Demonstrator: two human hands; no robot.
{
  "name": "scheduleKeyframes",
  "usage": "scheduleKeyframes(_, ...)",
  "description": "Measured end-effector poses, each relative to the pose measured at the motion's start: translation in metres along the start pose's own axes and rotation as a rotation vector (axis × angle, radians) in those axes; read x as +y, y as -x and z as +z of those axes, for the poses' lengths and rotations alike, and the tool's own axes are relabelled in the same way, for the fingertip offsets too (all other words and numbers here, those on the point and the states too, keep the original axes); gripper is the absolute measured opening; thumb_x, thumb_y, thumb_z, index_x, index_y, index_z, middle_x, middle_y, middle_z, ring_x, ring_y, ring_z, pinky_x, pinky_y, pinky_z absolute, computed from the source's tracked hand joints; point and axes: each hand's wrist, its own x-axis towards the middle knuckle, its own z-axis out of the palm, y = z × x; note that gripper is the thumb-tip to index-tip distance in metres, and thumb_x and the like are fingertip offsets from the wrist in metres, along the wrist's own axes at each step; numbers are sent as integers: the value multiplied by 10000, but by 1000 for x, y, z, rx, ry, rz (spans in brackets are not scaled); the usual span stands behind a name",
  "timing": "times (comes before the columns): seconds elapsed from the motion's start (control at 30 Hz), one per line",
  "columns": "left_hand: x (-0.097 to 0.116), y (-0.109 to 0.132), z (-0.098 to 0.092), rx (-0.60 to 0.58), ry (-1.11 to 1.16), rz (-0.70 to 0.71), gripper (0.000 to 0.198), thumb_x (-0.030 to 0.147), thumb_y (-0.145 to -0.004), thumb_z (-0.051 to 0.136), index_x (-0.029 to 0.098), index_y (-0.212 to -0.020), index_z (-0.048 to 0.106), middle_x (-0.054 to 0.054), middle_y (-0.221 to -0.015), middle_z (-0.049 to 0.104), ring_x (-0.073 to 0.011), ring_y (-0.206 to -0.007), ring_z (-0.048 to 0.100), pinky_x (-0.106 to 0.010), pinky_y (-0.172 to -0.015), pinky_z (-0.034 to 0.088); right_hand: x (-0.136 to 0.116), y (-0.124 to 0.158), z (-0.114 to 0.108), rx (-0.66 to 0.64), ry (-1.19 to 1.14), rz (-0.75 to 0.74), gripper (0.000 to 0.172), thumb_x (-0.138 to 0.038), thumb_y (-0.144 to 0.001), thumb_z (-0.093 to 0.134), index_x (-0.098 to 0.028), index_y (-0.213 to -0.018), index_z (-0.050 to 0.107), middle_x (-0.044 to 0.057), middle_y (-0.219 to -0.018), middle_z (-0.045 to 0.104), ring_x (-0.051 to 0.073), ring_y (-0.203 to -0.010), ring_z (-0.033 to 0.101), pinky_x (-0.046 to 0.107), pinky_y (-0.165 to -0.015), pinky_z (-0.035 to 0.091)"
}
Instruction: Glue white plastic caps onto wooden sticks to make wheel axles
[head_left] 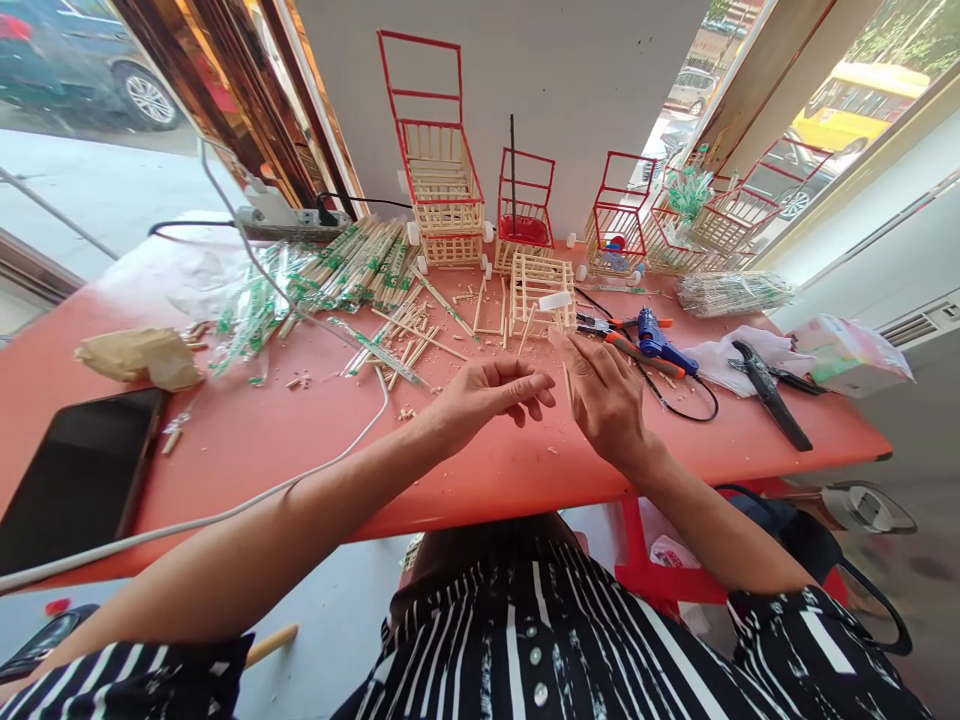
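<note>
My left hand (491, 395) hovers over the red table (247, 440) with its fingers curled and the fingertips pinched together; whatever they hold is too small to make out. My right hand (604, 390) lies beside it, fingers stretched forward and close together, pointing toward a small wooden-stick crate (541, 290) just beyond. A thin stick seems to run along the right hand's inner edge. Loose cut sticks (416, 335) and sawdust are scattered just ahead of both hands.
A blue glue gun (660, 340) and orange-handled pliers (626, 345) lie right of the hands, black cutters (769, 390) further right. Wrapped chopstick bundles (352, 265) sit back left, red-framed stick carts (442, 180) along the wall. A black tablet (75, 475) and white cable (225, 515) are at left.
</note>
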Motion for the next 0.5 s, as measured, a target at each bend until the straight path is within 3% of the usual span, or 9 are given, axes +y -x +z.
scheduleKeyframes(0.1, 5, 0, -2, 105, -36, 113, 243, 347, -855, 797, 130, -946, 734, -43, -844, 739, -104, -685, 665, -200, -590, 518, -6, 8, -5, -34, -75, -16, 668, -66, -1013, 425, -196, -1655, 295, 165, -1319, 702, 274, -1208, 679, 428, -1024, 567)
scheduleKeyframes(0.27, 7, 1, -3, 128, 19, 148, 227, 183, -807, 759, 149, -1024, 705, -46, -1013, 718, -122, -796, 683, -222, -659, 551, -13, 23, -8, -6, -147, -11, 705, -42, -992, 451, -219, -1657, 298, 164, -1344, 691, 271, -1228, 672, 425, -1039, 572)
scheduleKeyframes(0.5, 11, 3, 4, 139, 75, 249, 373, 289, -797, 841, 178, -1095, 645, -53, -1063, 682, -154, -911, 675, -243, -715, 576, -17, 26, -9, -7, -235, 4, 715, -34, -989, 481, -261, -1648, 317, 138, -1385, 680, 247, -1234, 668, 410, -1037, 578)
